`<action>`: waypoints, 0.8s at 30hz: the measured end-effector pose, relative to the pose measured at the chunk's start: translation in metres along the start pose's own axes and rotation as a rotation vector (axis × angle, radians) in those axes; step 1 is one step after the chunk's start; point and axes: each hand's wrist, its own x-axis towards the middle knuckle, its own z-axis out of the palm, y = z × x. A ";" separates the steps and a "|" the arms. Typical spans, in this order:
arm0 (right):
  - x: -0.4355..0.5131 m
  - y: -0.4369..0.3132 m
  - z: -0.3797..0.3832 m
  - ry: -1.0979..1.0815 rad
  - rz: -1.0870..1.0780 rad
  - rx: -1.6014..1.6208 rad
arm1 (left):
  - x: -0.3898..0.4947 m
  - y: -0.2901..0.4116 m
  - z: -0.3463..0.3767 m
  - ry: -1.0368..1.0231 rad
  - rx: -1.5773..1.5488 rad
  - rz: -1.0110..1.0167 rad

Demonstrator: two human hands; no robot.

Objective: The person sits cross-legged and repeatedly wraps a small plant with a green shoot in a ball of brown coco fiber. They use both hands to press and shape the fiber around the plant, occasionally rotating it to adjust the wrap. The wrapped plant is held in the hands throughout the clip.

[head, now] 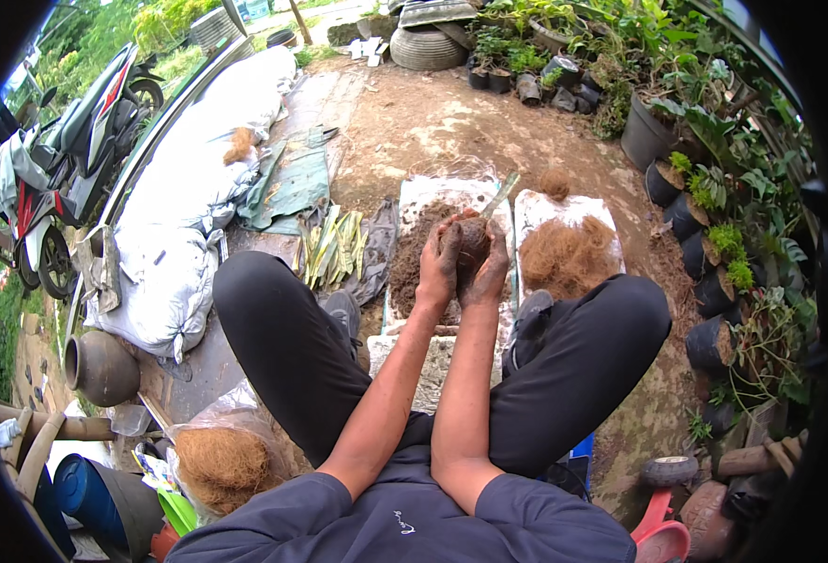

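Between my legs, my left hand (439, 264) and my right hand (492, 269) cup a dark ball of soil (474, 238) from both sides. Soil coats the fingers and palms. A pale green leaf cutting (502, 193) sticks up and to the right from the ball; its lower end is hidden. Under and beside my hands, loose dark soil (412, 257) is spread on a white sack (424, 188). To the right, brown coconut fibre (567, 255) lies on another white sack (600, 207). Several long leaf cuttings (335, 246) are piled at the left.
A small fibre ball (554, 184) sits beyond the right sack. Stuffed white sacks (164, 281) line the left, near a clay pot (103, 370) and a motorbike (41, 218). A plastic bag of fibre (220, 464) stands by my left hip. Potted plants (709, 345) border the right side.
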 end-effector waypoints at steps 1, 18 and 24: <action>0.000 0.001 0.001 -0.031 -0.019 -0.045 | 0.001 0.001 -0.001 -0.008 -0.080 -0.031; 0.001 0.007 -0.001 -0.042 -0.033 -0.026 | 0.000 0.008 -0.002 -0.070 -0.052 0.027; 0.001 0.006 -0.006 -0.002 -0.079 -0.037 | -0.005 0.011 0.005 -0.117 -0.049 0.090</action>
